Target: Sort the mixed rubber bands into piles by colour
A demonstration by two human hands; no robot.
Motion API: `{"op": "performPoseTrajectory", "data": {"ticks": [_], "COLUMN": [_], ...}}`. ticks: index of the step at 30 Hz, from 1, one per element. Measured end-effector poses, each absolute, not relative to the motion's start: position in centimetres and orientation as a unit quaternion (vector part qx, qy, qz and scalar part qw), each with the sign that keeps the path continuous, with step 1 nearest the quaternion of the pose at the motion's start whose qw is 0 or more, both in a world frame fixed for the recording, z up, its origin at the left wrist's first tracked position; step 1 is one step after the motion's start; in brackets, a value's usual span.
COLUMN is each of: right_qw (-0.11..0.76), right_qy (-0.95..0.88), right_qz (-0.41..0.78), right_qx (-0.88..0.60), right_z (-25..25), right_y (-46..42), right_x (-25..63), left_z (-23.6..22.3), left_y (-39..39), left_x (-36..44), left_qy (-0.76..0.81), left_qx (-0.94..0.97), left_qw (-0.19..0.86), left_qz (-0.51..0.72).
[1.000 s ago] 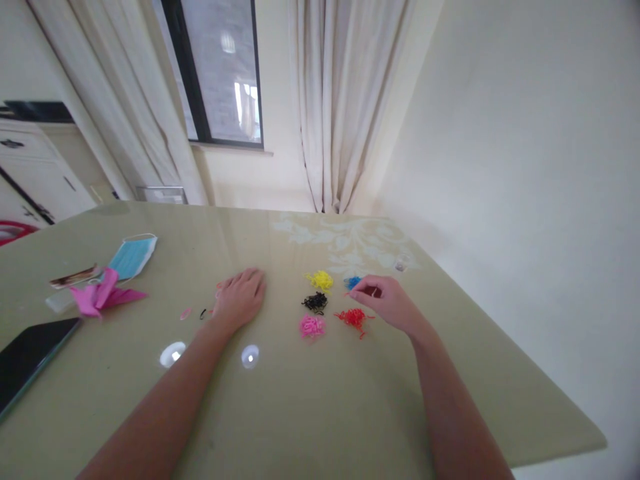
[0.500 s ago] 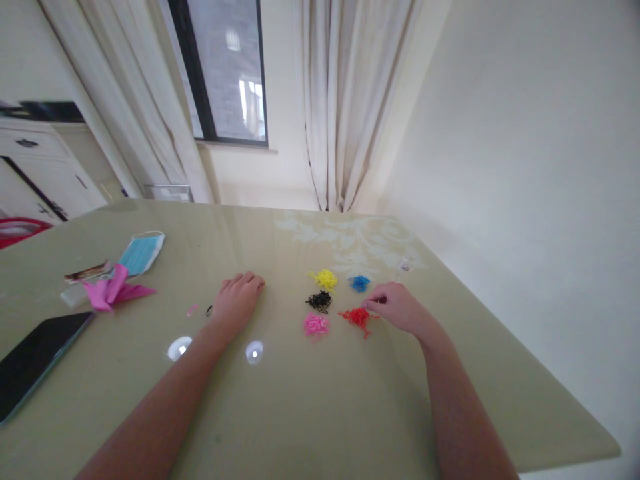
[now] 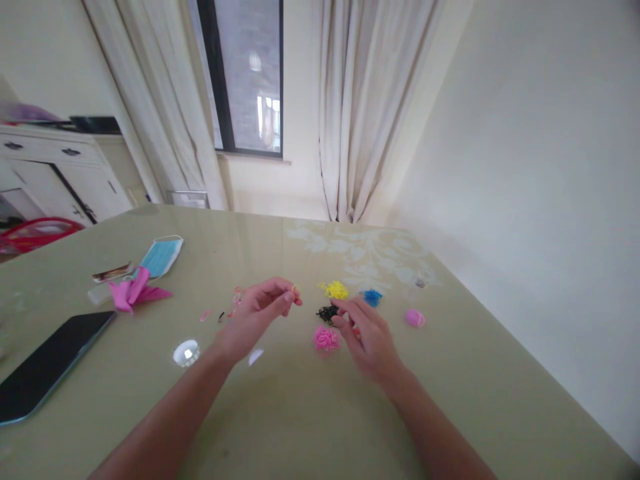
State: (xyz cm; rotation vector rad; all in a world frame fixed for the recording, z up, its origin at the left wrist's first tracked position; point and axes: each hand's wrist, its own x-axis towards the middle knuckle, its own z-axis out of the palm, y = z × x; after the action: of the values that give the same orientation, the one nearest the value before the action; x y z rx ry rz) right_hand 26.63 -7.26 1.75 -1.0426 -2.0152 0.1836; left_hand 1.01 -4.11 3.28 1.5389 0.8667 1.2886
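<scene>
My left hand (image 3: 260,312) is raised above the table, its thumb and forefinger pinched on a small yellow rubber band (image 3: 294,289). To its right, my right hand (image 3: 367,340) reaches over the piles. Its thumb and forefinger are slightly apart beside the black rubber bands (image 3: 327,314), with nothing visible between them. Around it lie piles of yellow rubber bands (image 3: 335,289), blue rubber bands (image 3: 371,297) and pink rubber bands (image 3: 327,338). Red rubber bands (image 3: 356,331) are mostly hidden under this hand. A few loose bands, including a pink loop (image 3: 205,315), lie left of my left hand.
A phone (image 3: 57,360), a pink folded paper shape (image 3: 134,291) and a blue face mask (image 3: 163,257) lie on the left of the table (image 3: 280,413). A small purple object (image 3: 415,318) sits at the right. A wall (image 3: 540,200) borders the right side.
My left hand has lifted off the table and now pinches a yellow band. My right hand has moved left from the red pile's edge toward the black one. The view has shifted slightly left.
</scene>
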Motion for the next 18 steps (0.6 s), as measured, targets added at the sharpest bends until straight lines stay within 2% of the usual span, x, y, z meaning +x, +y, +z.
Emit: {"op": "performPoseTrajectory", "data": {"ticks": [4,7,14,18], "right_qw": [0.445,0.459,0.490,0.490], "right_qy": [-0.812,-0.818,-0.812,-0.808], "right_qz": [0.082,0.051,0.018,0.013], "right_qx": [-0.369,-0.342,-0.316,-0.327], "right_z": [1.6,2.0,1.9,1.6], "right_y": [-8.8,-9.0,-8.3,-8.1], "right_x": [25.3,25.4,25.9,25.8], "left_z": [3.0,2.9,2.2,1.5], "left_y": [-6.0,-6.8,-6.5,-6.0], "left_x": [3.6,5.0,5.4,5.4], "left_qy": [0.300,0.280,0.296,0.297], "left_qx": [0.594,0.572,0.541,0.556], "left_qw": [0.574,0.622,0.646,0.618], "left_qz": [0.477,0.455,0.449,0.470]}}
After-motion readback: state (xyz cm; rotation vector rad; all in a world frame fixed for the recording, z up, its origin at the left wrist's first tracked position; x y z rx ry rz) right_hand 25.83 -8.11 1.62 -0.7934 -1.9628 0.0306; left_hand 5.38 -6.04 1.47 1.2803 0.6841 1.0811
